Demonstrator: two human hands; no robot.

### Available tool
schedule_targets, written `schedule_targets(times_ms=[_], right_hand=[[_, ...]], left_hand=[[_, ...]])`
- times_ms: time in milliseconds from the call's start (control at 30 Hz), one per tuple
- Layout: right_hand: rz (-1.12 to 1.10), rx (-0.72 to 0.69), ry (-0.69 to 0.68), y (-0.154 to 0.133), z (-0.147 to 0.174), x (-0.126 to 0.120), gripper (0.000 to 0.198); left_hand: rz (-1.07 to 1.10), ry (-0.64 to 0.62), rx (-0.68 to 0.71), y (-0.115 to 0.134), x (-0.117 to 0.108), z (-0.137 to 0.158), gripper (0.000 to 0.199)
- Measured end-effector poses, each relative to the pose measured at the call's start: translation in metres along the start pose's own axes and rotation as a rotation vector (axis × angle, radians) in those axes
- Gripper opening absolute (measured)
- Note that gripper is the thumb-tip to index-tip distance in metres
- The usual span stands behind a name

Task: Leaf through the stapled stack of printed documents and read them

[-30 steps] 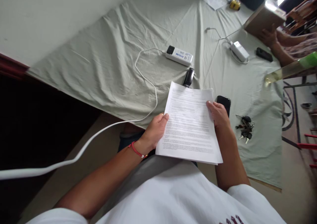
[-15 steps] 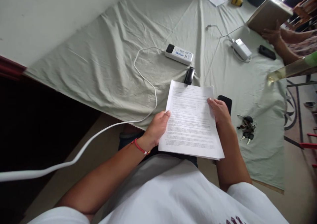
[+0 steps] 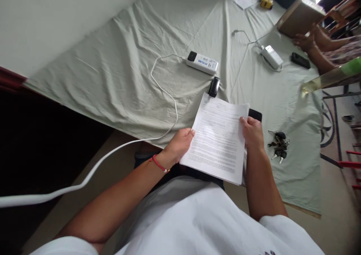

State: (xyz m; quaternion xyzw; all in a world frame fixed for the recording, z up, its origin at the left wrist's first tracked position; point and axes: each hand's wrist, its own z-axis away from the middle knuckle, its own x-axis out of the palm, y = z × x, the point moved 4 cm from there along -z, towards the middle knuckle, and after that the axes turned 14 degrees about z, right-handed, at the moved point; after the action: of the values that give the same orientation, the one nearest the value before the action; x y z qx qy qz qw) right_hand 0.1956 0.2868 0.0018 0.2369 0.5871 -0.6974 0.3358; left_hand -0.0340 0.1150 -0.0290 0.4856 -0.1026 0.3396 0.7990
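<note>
Head view: left hand (image 3: 178,145) and right hand (image 3: 253,133) each pinch 1 side edge of a printed paper stack (image 3: 218,138), holding it above the lap, tilted up for reading.

A sheeted bed (image 3: 118,78) carries a power strip (image 3: 202,63), keys (image 3: 278,145), phone (image 3: 255,115).
</note>
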Motion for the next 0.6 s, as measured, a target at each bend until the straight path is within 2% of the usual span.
schedule_targets(times_ms=[100, 200, 333, 500, 600], right_hand=[[0.298, -0.215, 0.272, -0.017, 0.0, -0.018, 0.032], [0.312, -0.408, 0.349, -0.047, -0.007, -0.025, 0.046], [0.344, -0.586, 0.272, -0.093, -0.037, -0.009, 0.044], [0.45, -0.666, 0.172, -0.14, -0.092, 0.039, 0.044], [0.509, -0.747, 0.127, -0.159, -0.113, 0.068, 0.046]], left_hand=[[-0.004, -0.006, -0.01, 0.0, -0.001, -0.003, 0.033], [-0.017, -0.006, -0.007, 0.001, -0.001, -0.004, 0.033], [-0.02, -0.013, -0.003, 0.001, 0.0, -0.004, 0.033], [-0.028, 0.001, 0.016, 0.0, 0.002, -0.005, 0.032], [-0.043, 0.025, 0.043, 0.001, 0.002, -0.007, 0.028]])
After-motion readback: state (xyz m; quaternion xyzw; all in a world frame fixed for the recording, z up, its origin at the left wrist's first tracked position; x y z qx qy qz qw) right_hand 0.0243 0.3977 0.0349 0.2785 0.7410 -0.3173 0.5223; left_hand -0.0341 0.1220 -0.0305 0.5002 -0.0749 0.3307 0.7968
